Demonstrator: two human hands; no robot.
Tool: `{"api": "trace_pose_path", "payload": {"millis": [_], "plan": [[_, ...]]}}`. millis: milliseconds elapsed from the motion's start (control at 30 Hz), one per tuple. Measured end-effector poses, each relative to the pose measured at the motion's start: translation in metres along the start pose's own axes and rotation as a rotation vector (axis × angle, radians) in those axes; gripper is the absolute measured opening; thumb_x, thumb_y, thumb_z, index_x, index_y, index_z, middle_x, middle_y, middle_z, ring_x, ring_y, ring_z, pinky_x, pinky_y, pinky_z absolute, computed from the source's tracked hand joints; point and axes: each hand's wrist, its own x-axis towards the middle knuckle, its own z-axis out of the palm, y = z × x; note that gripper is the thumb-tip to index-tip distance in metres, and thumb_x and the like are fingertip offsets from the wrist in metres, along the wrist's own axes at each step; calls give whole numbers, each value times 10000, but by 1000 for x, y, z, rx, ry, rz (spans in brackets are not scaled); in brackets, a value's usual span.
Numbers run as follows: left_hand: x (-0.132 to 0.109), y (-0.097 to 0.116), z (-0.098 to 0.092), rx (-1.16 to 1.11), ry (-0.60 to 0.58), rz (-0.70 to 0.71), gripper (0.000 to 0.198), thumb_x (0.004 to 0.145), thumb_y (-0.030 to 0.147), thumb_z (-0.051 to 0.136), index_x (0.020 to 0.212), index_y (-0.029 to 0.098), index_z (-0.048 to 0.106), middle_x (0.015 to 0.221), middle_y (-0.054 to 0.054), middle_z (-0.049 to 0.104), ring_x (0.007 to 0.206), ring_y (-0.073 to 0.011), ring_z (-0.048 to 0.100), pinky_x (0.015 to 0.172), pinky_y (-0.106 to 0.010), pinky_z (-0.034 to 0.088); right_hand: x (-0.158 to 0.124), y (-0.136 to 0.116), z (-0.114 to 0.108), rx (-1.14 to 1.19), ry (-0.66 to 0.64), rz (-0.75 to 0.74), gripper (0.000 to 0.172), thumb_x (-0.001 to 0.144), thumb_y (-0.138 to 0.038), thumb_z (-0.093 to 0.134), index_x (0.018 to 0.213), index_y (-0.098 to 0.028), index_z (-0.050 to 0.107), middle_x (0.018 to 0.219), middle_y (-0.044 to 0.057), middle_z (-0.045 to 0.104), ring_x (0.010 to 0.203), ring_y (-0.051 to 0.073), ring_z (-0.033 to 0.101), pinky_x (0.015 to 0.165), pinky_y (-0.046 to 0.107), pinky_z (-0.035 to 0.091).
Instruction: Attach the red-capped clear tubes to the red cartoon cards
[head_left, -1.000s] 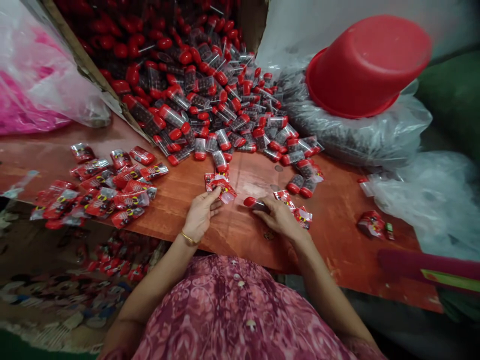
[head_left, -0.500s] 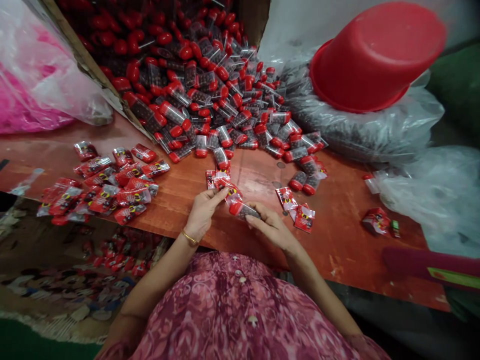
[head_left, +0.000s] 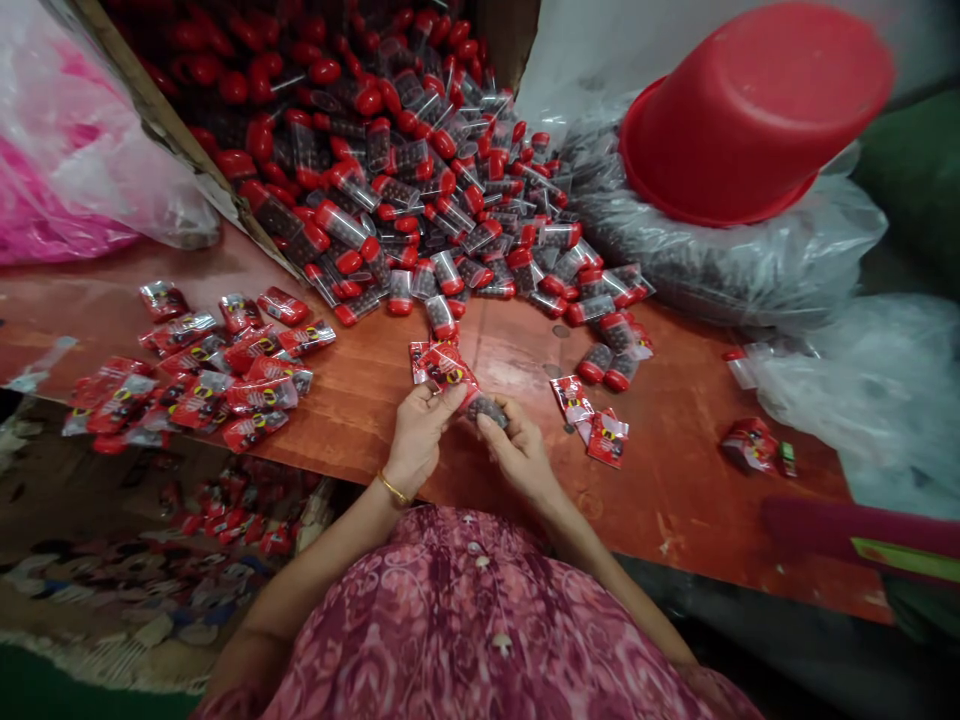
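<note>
My left hand [head_left: 421,432], a gold bangle at its wrist, pinches a red printed wrapper [head_left: 456,376] at its near edge. Between thumb and fingers, my right hand [head_left: 517,448] grips a clear tube of dark pellets [head_left: 486,410], whose red end meets the wrapper. The tube's left end is partly covered by my left fingers and the wrapper. Just behind my hands lie more red wrappers [head_left: 418,362] and a loose tube [head_left: 441,316]. Flat wrappers [head_left: 606,438] rest to the right of my right hand.
A large pile of red-capped tubes [head_left: 450,215] spills from a cardboard box [head_left: 169,135]. Wrapped red packets [head_left: 202,395] lie at the left. A red bucket [head_left: 750,120] stands on a plastic bag [head_left: 720,260] at the back right. The wooden table's [head_left: 712,500] front edge runs before me.
The tube in my right hand has moved left and up, closer to my left hand, and its red end is now at the wrapper. The view has shifted slightly.
</note>
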Motion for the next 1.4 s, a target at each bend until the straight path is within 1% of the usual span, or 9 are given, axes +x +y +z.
{"api": "trace_pose_path", "payload": {"millis": [167, 267, 433, 600, 700, 833, 1033, 1200, 1400], "plan": [[-3, -6, 4, -22, -9, 60, 325, 489, 283, 823, 725, 145, 647, 687, 26, 670, 617, -67, 579, 653, -188, 445, 1, 1, 11, 76, 59, -10, 236, 816, -417, 545, 950, -223, 545, 774, -13, 537, 672, 119, 477, 610, 244, 411], [-3, -8, 4, -13, -7, 88, 306, 521, 308, 810, 730, 146, 658, 706, 19, 673, 634, -74, 582, 667, -197, 447, -1, 1, 15, 120, 132, -1, 228, 815, -424, 547, 923, -224, 529, 762, -21, 528, 636, 105, 467, 565, 226, 395], [3, -9, 0, 62, -33, 49, 357, 558, 415, 778, 729, 113, 697, 639, -11, 662, 571, -95, 558, 579, -222, 421, -1, 1, 20, 161, 5, 107, 275, 796, -470, 567, 897, -225, 497, 591, -70, 425, 433, 74, 347, 395, 211, 303], [7, -3, 1, 8, -40, 11, 339, 524, 375, 802, 730, 120, 715, 644, -16, 683, 569, -93, 572, 597, -221, 436, 6, -5, 22, 114, 76, 33, 266, 800, -461, 566, 897, -222, 500, 663, -48, 470, 507, 79, 407, 442, 207, 353], [8, 3, 2, -20, -52, -36, 282, 519, 319, 799, 703, 126, 711, 668, -34, 701, 625, -118, 610, 647, -233, 455, 13, -10, 15, 63, -28, -5, 277, 780, -463, 593, 876, -211, 527, 680, -40, 499, 521, 76, 427, 454, 206, 363], [8, 0, 3, 19, -97, 28, 240, 551, 300, 774, 714, 138, 706, 752, -48, 722, 693, -141, 633, 678, -240, 467, 14, -13, 14, 220, -154, 104, 316, 768, -504, 591, 866, -218, 499, 545, -97, 409, 349, 44, 304, 344, 199, 291], [9, -4, 0, 148, -118, 108, 260, 622, 355, 746, 769, 142, 714, 732, -40, 712, 727, -152, 641, 708, -241, 475, 8, -6, 29, 305, 22, 138, 330, 770, -515, 588, 904, -231, 487, 555, -95, 386, 368, 45, 304, 344, 194, 321], [7, -6, -5, 73, -72, 144, 363, 609, 490, 728, 711, 144, 687, 656, -26, 684, 630, -137, 617, 623, -237, 474, 11, -5, 28, 285, -112, 129, 347, 755, -534, 601, 851, -226, 475, 577, -92, 426, 357, 36, 326, 350, 197, 333], [3, -9, -9, 151, -76, 86, 376, 621, 528, 707, 673, 158, 663, 503, 6, 594, 483, -119, 549, 467, -228, 412, 14, -10, 33, 343, -60, 161, 392, 727, -567, 618, 860, -246, 437, 513, -120, 370, 332, 43, 303, 345, 197, 349]]}}
